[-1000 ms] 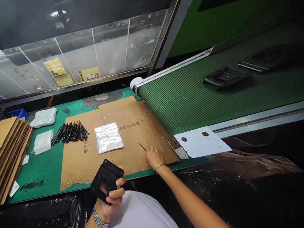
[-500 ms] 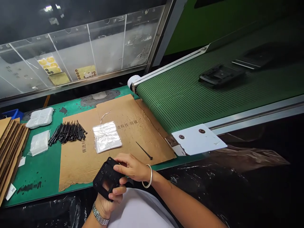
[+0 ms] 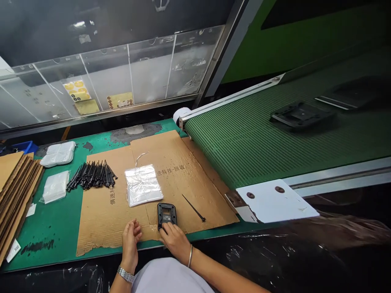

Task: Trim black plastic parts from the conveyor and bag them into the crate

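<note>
Person at a bench, both bare hands down at the near edge of a corrugated cardboard sheet [image 3: 195,183]. The right hand [image 3: 175,241] is at a black plastic frame [image 3: 166,215], which lies flat on the cardboard just in from that edge, its window facing up. The fingertips [image 3: 163,230] meet the frame's lower edge and the fingers are part curled; with the hand covering that corner, can't tell if they pinch the frame or only rest on it. The left hand [image 3: 130,240] is just beside it, fingers loosely curled, a little open, holding nothing and not touching the frame.

The cardboard looks laid over the green bench mat [image 3: 51,232] as a protective work surface, so the parts sit on it rather than on the mat. Beyond the frame lies a clear bag of silvery foil-like sheets [image 3: 143,185]. A single black plastic spike [image 3: 194,207] lies apart to the right of the frame. More black spikes [image 3: 91,176] lie in a rough side-by-side pile, probably kept that way for easy picking. Further right, a second black frame [image 3: 301,116] lies on a green mesh conveyor belt [image 3: 244,150].
</note>
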`<state>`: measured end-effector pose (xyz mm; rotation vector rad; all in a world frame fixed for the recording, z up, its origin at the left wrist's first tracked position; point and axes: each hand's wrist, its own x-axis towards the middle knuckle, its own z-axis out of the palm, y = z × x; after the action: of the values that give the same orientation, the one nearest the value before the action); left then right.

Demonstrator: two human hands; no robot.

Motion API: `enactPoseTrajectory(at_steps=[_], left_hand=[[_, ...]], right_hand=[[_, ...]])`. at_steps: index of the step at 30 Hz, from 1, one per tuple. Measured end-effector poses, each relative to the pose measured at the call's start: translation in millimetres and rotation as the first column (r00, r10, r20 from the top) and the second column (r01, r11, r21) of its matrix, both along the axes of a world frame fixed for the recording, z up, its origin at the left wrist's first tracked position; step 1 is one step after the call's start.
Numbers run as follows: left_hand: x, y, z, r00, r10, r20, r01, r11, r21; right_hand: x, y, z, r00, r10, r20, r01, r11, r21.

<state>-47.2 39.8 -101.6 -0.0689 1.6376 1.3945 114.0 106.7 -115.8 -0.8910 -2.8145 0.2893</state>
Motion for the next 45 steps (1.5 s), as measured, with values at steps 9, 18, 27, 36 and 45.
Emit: enactPoseTrajectory(at_steps=[9, 18, 27, 36, 45], left_hand=[[-44.4, 39.4, -21.9, 0.817, -0.151, -0.557, 0.185, 0.983, 0.004], [-54.7, 55.3, -33.9, 0.540, -0.340, -0.770, 0.374, 0.917, -0.143], [-54.9, 57.2, -46.0, 0.380, -0.399, -0.834, 0.447, 0.869, -0.213], [-51.3, 64.0, -48.8, 0.324, -0.403, -0.856, 0.454, 0.860, -0.233], [-43.8, 61.3, -3.7, 0.379, -0.188, -0.906, 0.411, 0.912, -0.017]], right_hand=[[-89.8, 61.4, 24.6, 0.998, 0.005, 0.058, 0.009, 0.968, -0.251], [-132.0, 100.2, -7.4, 0.992, -0.079, 0.095, 0.111, 0.906, -0.410], [-132.7, 110.8, -5.2, 0.979, -0.205, 0.015, 0.173, 0.782, -0.598], [-132.6, 126.4, 10.3, 0.906, -0.390, -0.164, 0.084, 0.545, -0.834], [-118.6, 104.7, 36.3, 0.850, -0.424, -0.312, -0.251, 0.194, -0.948]])
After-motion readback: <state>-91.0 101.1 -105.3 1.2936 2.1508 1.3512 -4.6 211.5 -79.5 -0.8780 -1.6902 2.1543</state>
